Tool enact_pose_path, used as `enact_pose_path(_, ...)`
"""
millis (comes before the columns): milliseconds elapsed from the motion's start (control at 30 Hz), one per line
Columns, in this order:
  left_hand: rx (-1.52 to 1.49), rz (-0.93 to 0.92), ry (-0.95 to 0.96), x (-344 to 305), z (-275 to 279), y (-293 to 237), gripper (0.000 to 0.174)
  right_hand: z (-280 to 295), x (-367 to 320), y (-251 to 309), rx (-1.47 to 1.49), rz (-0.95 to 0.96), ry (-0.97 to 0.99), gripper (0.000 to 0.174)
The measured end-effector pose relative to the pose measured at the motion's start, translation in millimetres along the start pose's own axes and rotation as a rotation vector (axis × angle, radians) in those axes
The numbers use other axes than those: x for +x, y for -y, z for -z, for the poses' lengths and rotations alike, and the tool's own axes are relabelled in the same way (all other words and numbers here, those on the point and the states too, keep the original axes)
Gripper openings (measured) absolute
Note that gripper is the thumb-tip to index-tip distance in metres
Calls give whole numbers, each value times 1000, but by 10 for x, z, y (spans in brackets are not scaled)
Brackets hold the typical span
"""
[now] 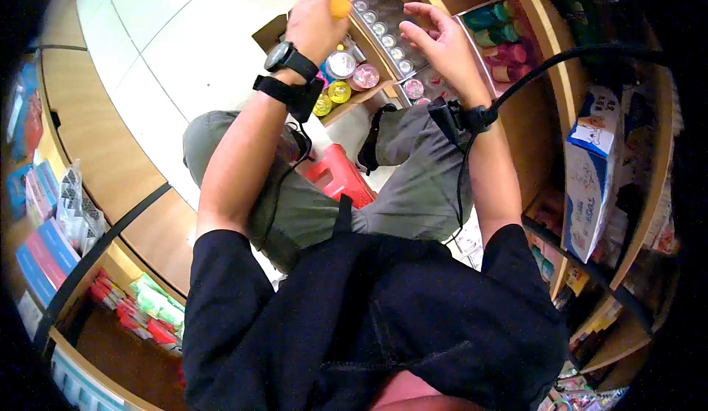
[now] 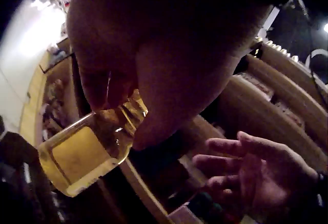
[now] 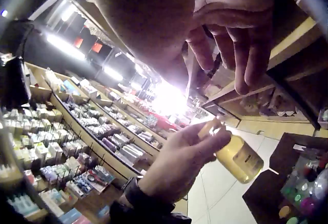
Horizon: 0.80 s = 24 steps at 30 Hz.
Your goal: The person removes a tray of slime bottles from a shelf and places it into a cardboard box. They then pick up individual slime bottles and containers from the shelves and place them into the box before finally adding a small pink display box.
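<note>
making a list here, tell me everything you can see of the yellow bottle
The bottle looks see-through, glass or plastic, yellow, with a rectangular label too blurred to read. It is tilted in the air, base away from the left hand, whose fingers grip its neck end and partly hide it.

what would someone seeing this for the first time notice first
Probably the see-through yellow bottle, gripped in the left hand and large in the left wrist view, with the open right hand a little apart from it. In the head view, the bright round jars in an open box, seen beside the left wrist, would likely come next, then the red plastic object between the legs.
</note>
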<state>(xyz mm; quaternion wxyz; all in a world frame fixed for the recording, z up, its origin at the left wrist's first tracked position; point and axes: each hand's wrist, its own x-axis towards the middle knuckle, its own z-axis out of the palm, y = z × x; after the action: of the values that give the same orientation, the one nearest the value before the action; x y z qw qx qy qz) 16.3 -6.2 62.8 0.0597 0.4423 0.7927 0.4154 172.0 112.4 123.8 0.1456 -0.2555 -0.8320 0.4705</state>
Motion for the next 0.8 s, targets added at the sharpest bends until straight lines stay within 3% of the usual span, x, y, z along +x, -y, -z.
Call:
enact_pose_path(133, 224, 101, -77, 24, -190, 616, 28, -49, 162, -439, 199, -13, -8, 36)
enact_pose_path(200, 332, 314, 55, 53, -219, 787, 31, -52, 197, -594, 178, -46, 9, 32)
enact_pose_path(333, 428, 312, 190, 131, -376, 1282, 33, -158, 194, -778, 292, -111, -5, 31)
enact_pose_path(400, 551, 423, 392, 199, -485, 1439, 34, -187, 180, -838, 343, -158, 27, 30)
enact_pose_path(467, 572, 432, 453, 210, -577, 1535, 34, -232, 207, -891, 356, -159, 17, 28)
enact_pose_path(567, 725, 441, 552, 187, -988, 2306, 51, -182, 272, -771, 453, -116, 4, 26)
enact_pose_path(600, 756, 494, 623, 252, -943, 1990, 32, -178, 292, -774, 462, -121, -3, 26)
enact_pose_path(667, 751, 578, 722, 313, -943, 1801, 27, -182, 324, -813, 429, -94, -80, 23)
enact_pose_path(800, 787, 705, 737, 302, -1091, 1839, 26, -177, 332, -837, 386, -131, -53, 24)
